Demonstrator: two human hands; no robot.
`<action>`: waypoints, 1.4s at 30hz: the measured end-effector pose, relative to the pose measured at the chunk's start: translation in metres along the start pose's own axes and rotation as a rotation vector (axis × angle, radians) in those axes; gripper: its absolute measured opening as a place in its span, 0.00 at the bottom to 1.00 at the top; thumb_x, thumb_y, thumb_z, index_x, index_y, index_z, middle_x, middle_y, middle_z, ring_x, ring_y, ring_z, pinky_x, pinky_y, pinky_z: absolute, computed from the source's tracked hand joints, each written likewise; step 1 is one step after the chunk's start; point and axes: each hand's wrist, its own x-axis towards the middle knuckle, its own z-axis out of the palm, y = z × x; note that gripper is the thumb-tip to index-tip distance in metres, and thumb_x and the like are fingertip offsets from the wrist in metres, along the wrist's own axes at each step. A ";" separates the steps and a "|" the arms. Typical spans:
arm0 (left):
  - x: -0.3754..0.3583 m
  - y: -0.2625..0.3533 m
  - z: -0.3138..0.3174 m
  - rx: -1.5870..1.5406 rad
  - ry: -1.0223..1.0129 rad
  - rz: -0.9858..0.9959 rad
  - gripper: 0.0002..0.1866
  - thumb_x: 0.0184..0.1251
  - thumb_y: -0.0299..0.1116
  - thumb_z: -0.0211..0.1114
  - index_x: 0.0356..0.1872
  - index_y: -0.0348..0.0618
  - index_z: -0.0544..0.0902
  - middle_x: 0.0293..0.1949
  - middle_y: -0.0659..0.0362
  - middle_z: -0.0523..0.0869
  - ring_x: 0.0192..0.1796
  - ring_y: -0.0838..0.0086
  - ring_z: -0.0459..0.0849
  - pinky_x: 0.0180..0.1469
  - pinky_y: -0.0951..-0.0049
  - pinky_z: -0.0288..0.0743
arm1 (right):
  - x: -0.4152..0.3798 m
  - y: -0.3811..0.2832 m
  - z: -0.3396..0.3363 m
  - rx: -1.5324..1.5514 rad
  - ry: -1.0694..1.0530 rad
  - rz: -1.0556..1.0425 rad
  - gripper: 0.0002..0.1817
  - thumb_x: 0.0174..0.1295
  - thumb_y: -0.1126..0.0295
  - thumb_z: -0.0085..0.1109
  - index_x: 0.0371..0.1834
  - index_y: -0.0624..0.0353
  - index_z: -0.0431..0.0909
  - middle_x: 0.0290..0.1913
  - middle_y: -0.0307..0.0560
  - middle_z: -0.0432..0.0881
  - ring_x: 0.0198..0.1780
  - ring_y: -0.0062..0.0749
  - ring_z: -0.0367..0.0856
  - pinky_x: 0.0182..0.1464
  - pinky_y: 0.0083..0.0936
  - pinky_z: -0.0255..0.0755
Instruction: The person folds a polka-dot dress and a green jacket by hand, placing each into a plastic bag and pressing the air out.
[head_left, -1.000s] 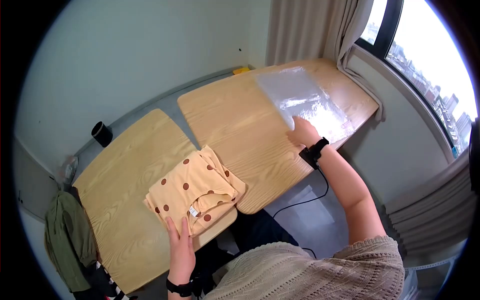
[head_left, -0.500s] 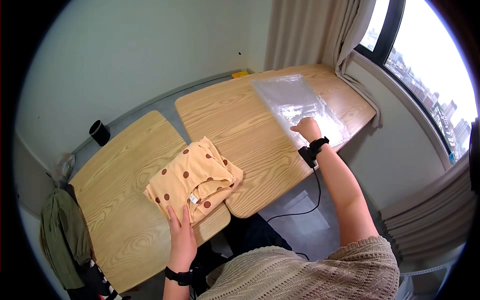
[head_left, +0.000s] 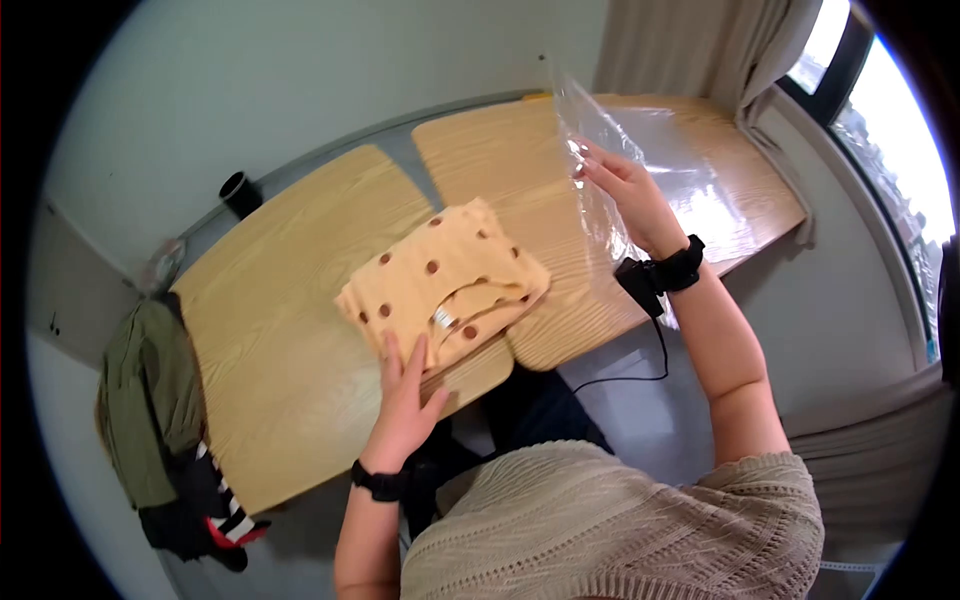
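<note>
A folded yellow-orange garment with brown dots (head_left: 405,285) lies across the near part of the two tables, its neckline and white label facing up. My left hand (head_left: 405,410) rests on its near edge with fingers stretched out and thumb apart. Off to the right, my right hand (head_left: 637,205) pinches a clear plastic bag (head_left: 603,235) and holds it raised at an angle, partly hanging past the table's near edge. Other clear plastic bags (head_left: 690,165) lie flat on the right table beyond that hand.
Two wooden tables (head_left: 290,240) stand side by side with a gap between them. Clothes, including a green one (head_left: 150,390), hang at the left. A black bin (head_left: 240,194) is by the wall. From a black wrist device (head_left: 640,283) a cable trails down on the right.
My right hand has lifted a clear plastic bag up off the others and moved with it. My left hand stays on the garment, its thumb now spread. The view has shifted.
</note>
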 end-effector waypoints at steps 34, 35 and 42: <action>-0.099 -0.125 -0.082 -0.892 0.971 -0.413 0.23 0.69 0.24 0.54 0.64 0.27 0.66 0.58 0.51 0.75 0.57 0.72 0.75 0.61 0.73 0.67 | -0.114 0.043 0.152 0.980 0.041 0.861 0.16 0.68 0.61 0.55 0.49 0.62 0.70 0.44 0.46 0.75 0.44 0.30 0.74 0.51 0.26 0.72; -0.099 -0.123 -0.082 -0.894 0.980 -0.408 0.23 0.69 0.24 0.54 0.64 0.27 0.66 0.58 0.51 0.75 0.57 0.72 0.75 0.61 0.73 0.67 | -0.107 0.047 0.158 1.013 0.055 0.890 0.16 0.68 0.61 0.56 0.49 0.62 0.70 0.45 0.47 0.75 0.45 0.30 0.74 0.51 0.27 0.72; -0.099 -0.124 -0.082 -0.840 0.929 -0.468 0.24 0.69 0.25 0.56 0.64 0.28 0.66 0.62 0.48 0.72 0.62 0.67 0.73 0.66 0.70 0.63 | -0.072 0.058 0.194 1.006 0.109 0.906 0.14 0.61 0.59 0.66 0.40 0.52 0.72 0.40 0.39 0.72 0.39 0.28 0.67 0.43 0.27 0.67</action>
